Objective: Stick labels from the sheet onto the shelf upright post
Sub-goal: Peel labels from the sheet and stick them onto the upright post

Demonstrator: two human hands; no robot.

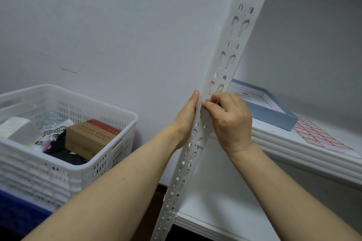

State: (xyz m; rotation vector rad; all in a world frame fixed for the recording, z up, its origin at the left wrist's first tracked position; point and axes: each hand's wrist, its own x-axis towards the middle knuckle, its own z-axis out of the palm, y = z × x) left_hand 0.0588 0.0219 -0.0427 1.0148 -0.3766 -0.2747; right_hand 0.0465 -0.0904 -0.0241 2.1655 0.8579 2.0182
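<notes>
light: soft, even, cool-white | shadows: dim grey zone right of the post [221,76], faint elsewhere | distortion: post bows, wide-angle | focus: slightly soft, basket [39,172] left of post smeared

- White shelf board [284,141], ribbed front edge.
- Shallow blue box [274,117] on it, open top; inside possibly printed paper.
- Red-gridded label sheet [321,137] flat, just right of box.

Both our forearms reach up and inward, wrists level. Our left hand [187,117] lies against the post [216,62], thumb straight up, fingers hidden behind. Our right hand [231,121] is curled, thumb and forefinger pinching a label [208,100] just beside that left thumb.
</notes>
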